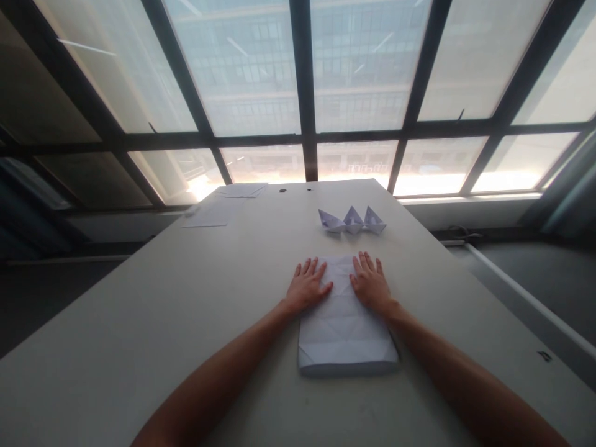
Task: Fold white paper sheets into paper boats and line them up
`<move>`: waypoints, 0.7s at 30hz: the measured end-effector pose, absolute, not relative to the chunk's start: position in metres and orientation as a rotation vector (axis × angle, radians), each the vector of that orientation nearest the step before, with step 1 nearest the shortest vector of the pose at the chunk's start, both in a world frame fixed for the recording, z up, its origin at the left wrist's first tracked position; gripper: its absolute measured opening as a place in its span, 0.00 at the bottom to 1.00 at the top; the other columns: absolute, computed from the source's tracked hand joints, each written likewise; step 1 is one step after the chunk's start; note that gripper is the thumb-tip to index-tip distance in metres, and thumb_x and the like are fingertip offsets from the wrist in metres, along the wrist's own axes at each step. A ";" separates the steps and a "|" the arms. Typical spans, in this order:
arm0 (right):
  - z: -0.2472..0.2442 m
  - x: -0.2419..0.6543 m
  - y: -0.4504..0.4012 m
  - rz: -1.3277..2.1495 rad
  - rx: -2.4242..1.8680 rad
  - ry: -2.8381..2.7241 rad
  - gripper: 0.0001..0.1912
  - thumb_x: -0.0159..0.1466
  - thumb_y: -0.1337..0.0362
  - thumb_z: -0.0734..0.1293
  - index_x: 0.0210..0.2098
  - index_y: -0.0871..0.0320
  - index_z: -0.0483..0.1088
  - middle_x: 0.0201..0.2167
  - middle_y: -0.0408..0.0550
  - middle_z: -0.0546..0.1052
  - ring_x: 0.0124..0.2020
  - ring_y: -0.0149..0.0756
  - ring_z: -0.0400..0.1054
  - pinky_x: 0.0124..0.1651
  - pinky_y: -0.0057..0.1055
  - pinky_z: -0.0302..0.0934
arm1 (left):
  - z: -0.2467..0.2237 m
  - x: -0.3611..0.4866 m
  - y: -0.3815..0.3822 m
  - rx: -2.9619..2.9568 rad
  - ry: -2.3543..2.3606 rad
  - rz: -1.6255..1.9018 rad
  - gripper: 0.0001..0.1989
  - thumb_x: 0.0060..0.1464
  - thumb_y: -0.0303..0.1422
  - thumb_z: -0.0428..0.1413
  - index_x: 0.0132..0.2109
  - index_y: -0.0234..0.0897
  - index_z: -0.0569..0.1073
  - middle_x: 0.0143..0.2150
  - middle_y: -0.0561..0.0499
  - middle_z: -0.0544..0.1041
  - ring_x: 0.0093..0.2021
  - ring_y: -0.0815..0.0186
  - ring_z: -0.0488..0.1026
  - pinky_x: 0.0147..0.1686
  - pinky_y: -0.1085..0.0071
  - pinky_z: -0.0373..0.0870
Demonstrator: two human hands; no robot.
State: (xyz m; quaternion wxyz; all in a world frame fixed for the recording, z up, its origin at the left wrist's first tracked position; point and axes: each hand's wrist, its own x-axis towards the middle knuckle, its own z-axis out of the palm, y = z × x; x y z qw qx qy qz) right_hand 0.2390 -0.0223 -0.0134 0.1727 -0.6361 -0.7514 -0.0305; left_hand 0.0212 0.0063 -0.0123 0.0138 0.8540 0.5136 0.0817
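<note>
A creased white sheet of paper (345, 329), folded over at its near end, lies on the white table straight in front of me. My left hand (308, 284) rests flat on its far left edge with the fingers spread. On the far right edge lies my right hand (371, 282), palm down, fingers stretched away from me. Neither hand grips anything. Crossing creases run over the sheet, and its near edge bulges up a little. Just beyond the hands stand three folded paper boats (352, 220) in a row, close together.
Flat white sheets of paper (207, 216) lie at the table's far left. The long white table (186, 329) reaches towards large windows (358, 68) with dark frames. A small dark mark (544, 356) shows near the right edge. A white rail (526, 295) runs beside the table.
</note>
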 end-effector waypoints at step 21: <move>-0.015 0.221 -0.029 0.158 -1.632 -2.341 0.29 0.70 0.58 0.55 0.68 0.63 0.55 0.70 0.59 0.52 0.71 0.44 0.43 0.70 0.45 0.36 | -0.006 0.025 -0.009 2.794 1.282 0.246 0.30 0.66 0.43 0.43 0.71 0.37 0.51 0.72 0.44 0.51 0.72 0.56 0.46 0.68 0.56 0.43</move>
